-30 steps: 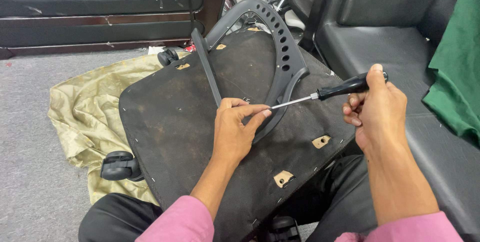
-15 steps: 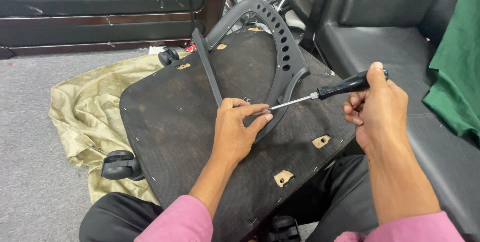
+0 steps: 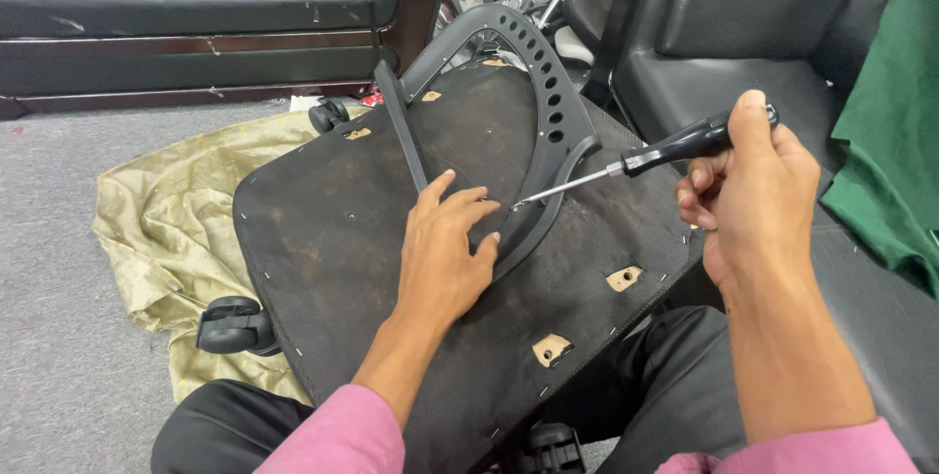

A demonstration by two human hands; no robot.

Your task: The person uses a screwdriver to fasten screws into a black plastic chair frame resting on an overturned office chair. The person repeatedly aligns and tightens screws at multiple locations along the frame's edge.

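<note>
The right hand (image 3: 758, 190) is clenching a screwdriver (image 3: 646, 156) while the left hand (image 3: 445, 249) is resting flat, fingers released, on the armrest bracket (image 3: 548, 112).

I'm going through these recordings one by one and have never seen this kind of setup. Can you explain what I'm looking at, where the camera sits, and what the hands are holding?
There is no machine here: a person works with two bare hands, filmed by a camera worn on the head and looking down. The left hand lies flat on a grey curved armrest frame with holes. That frame rests on the dark underside of a chair seat, which lies across the person's lap. The right hand grips a black-handled screwdriver, its tip at the frame beside the left fingertips. On the floor are a crumpled olive cloth and a black caster wheel. Black sofas stand behind and to the right.
</note>
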